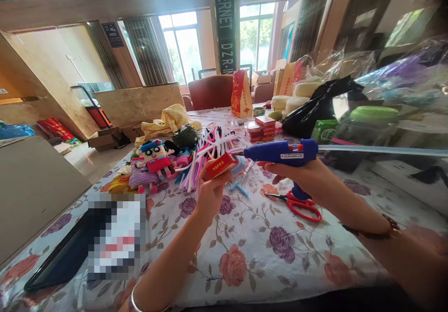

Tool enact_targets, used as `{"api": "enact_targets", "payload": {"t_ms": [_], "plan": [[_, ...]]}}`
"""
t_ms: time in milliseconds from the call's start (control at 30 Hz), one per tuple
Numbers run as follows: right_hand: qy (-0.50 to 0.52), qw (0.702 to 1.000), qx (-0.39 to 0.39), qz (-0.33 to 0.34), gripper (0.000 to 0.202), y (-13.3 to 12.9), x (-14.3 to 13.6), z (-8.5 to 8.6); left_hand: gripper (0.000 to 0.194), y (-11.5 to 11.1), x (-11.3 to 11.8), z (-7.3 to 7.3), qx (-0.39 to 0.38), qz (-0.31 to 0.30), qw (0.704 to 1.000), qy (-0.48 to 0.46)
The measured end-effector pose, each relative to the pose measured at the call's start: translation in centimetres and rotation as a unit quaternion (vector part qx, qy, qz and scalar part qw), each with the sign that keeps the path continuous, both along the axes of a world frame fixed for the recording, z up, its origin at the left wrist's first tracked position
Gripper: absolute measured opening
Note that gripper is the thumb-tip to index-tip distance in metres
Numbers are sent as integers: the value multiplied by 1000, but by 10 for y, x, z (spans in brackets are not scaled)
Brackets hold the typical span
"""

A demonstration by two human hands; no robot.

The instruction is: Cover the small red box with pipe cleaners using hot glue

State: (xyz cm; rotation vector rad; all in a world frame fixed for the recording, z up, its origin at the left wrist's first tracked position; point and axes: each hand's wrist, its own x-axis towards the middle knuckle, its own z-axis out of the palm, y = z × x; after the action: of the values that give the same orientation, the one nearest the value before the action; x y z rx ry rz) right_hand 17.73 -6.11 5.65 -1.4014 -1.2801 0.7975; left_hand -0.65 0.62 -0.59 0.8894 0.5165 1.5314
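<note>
My left hand (212, 193) grips a small red box (220, 166) with gold edging, held above the table. In my right hand (304, 174) is a blue hot glue gun (280, 153), its nozzle pointing left at the box's upper right corner; whether they touch I cannot tell. A long pale glue stick (378, 151) sticks out of the gun's back. Red-handled scissors (303, 207) lie below the gun. Short blue pipe cleaner pieces (239, 189) rest near the box. Just behind is a pile of pink, white, black and purple pipe cleaners (210, 151).
Crafted dolls (157, 158) sit at the left beside a yellow cloth (171, 120). Stacked small red boxes (265, 127) and a red paper bag (241, 95) stand farther back. A black plastic bag (322, 109) and a green-lidded tub (374, 125) crowd the right. A dark tablet-like object (66, 251) lies front left.
</note>
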Motion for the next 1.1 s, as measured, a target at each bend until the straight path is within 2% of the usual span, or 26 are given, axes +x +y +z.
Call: {"api": "enact_targets", "payload": {"t_ms": [467, 600, 1100], "plan": [[-26, 1000, 12, -1, 22, 4, 2, -3, 34, 0, 0, 1, -1, -3, 1000, -11], [-21, 1000, 8, 0, 19, 2, 2, -3, 35, 0, 0, 2, -23, 6, 1000, -20], [-40, 999, -6, 9, 20, 0, 2, -1, 37, 2, -1, 1, -13, -4, 1000, -20]]}}
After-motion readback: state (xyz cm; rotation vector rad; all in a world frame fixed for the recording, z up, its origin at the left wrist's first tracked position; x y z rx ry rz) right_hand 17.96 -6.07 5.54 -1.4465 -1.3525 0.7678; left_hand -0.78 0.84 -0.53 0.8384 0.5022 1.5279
